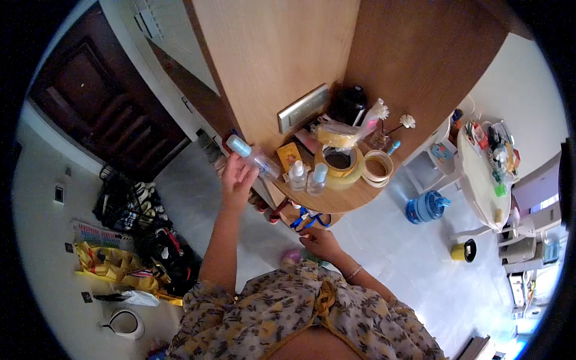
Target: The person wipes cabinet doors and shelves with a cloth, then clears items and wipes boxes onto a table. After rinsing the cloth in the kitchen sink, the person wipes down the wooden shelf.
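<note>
My left hand (237, 183) is closed around a clear bottle with a light blue cap (261, 165), holding it tilted at the left edge of a rounded wooden shelf (336, 203). On the shelf stand a small clear bottle with a white top (297, 176) and another with a light blue cap (317, 179). Behind them are a yellow card box (289, 155) and rolls of tape (354, 169). Below the shelf edge, my right hand (324, 245) has its fingers pinched together near a blue strap (311, 219). What it holds, if anything, is too small to make out.
A white cup-like container (378, 167) and white flowers (407, 121) are on the shelf's right side. A blue water jug (427, 207) and a yellow-black bin (464, 250) stand on the floor. Shoes (141, 204) and yellow bags (111, 261) lie by the left wall.
</note>
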Available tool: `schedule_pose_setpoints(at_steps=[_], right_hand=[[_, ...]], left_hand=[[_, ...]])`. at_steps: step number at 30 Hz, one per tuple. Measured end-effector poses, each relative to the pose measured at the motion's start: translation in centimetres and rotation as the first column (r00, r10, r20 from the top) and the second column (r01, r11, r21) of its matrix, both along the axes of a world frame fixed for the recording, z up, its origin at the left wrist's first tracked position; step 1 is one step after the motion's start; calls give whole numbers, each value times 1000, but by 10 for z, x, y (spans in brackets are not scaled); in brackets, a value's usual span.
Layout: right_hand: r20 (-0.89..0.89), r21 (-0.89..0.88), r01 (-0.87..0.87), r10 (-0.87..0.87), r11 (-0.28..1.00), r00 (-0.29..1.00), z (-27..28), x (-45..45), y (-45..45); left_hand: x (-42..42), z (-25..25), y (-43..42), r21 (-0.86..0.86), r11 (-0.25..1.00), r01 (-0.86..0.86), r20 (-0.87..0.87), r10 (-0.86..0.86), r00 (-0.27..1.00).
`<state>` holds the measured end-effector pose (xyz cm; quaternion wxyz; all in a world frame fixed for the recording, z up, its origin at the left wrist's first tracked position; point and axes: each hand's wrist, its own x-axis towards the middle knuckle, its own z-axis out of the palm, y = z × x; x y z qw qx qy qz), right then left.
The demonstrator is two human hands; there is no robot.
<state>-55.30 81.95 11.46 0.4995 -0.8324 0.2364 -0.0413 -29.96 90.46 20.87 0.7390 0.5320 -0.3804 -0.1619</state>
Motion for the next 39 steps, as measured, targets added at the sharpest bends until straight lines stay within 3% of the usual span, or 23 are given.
schedule_pose_setpoints(at_steps=[1,3,4,7,9,11,14,15,17,20,24,26,29,32,39], right_hand=[[-1,46,20,-20,999,1000,0,-4,-1],[-55,80,18,-13,997,998,4,-10,-1],[-76,95,39,-32,995,997,8,-13,-1],[-69,141,44,-34,989,997,-6,-22,-5],[82,165,74,-89,983,993,-19,-25,-6],[72,231,90,-109,969,991,-18,-28,-9],[122,36,449,-449,893,885,2,-27,-9],[129,34,437,-437,899,890,17,-26,-10],[351,55,676,-648,735,676,39,-22,-16],[355,95,741,-718,665,598,13,-22,-42],[363,77,722,-693,688,622,22,-24,-58],[271,-24,713,-682,701,679,25,-26,-66],[348,-55,690,-634,722,691,27,-27,-68],[284,-8,701,-671,713,685,29,-28,-66],[323,-63,683,-633,728,704,30,-28,-66]], left_hand=[[3,7,4,0,1000,-16,8,16,1000],[7,21,11,-48,993,107,-62,-110,992],[5,28,13,-155,977,147,-127,-168,978],[6,40,16,-199,974,106,-169,-141,975],[6,46,18,-194,978,80,-157,-111,981],[4,54,21,-192,980,51,-146,-79,986],[1,65,25,-202,976,79,-157,-112,981],[3,65,26,-211,973,89,-147,-122,982],[2,68,29,-223,970,93,-134,-125,983],[0,73,31,-206,976,75,-119,-101,988],[-2,75,33,-166,985,37,-149,-62,987],[-4,75,32,-167,986,31,-183,-62,981],[-3,68,28,-164,984,-65,-180,34,983],[0,64,24,-147,985,-91,-151,69,986],[2,72,24,-135,987,-92,-126,75,989]])
